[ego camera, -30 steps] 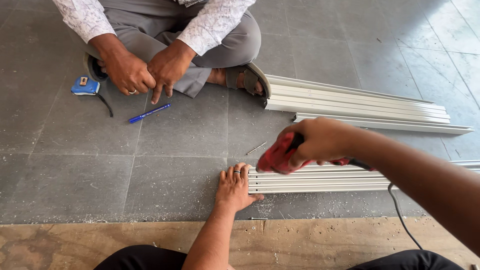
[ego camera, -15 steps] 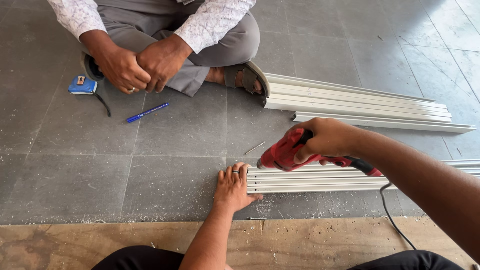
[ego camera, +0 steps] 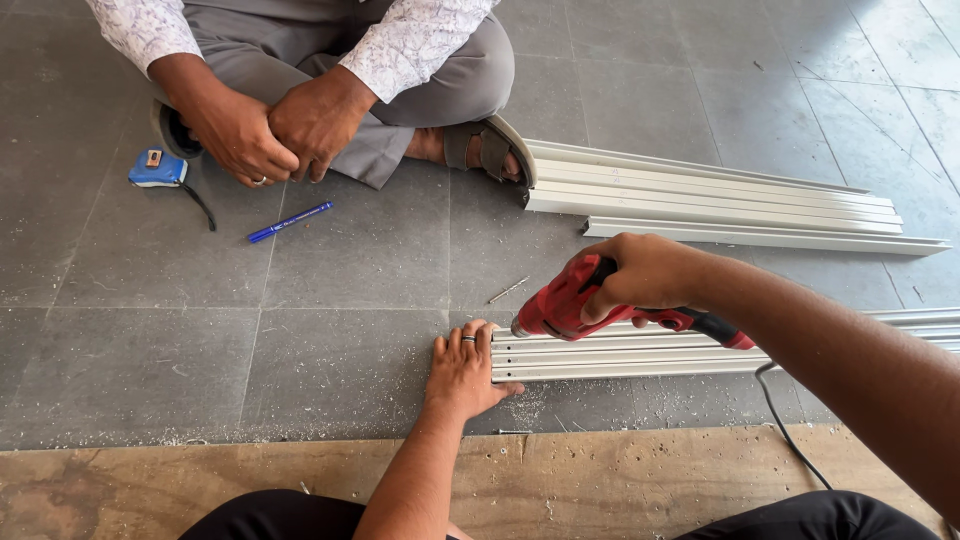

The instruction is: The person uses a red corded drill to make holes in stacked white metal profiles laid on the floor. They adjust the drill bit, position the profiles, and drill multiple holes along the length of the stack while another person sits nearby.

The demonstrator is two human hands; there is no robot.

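Note:
My right hand point(ego camera: 645, 275) grips a red corded power drill point(ego camera: 565, 305), whose nose points down-left at the near end of a pale aluminium channel point(ego camera: 640, 358) lying on the grey tiled floor. My left hand point(ego camera: 465, 370) lies flat on the floor with fingers spread, its thumb side pressed against the left end of that channel. A ring shows on one finger. Metal shavings are scattered around the channel's end.
A person sits cross-legged opposite, hands clasped point(ego camera: 270, 125). Beside them lie a blue tape measure point(ego camera: 158, 168) and a blue pen point(ego camera: 288, 222). A stack of aluminium channels point(ego camera: 715, 200) lies at the right. A loose screw point(ego camera: 508, 290) is on the tile. A wooden strip point(ego camera: 150, 485) runs along the near edge.
My right hand has brought the drill down and leftward, closer to the channel's end. My left hand stays at the channel's end. The seated person's hands have closed together.

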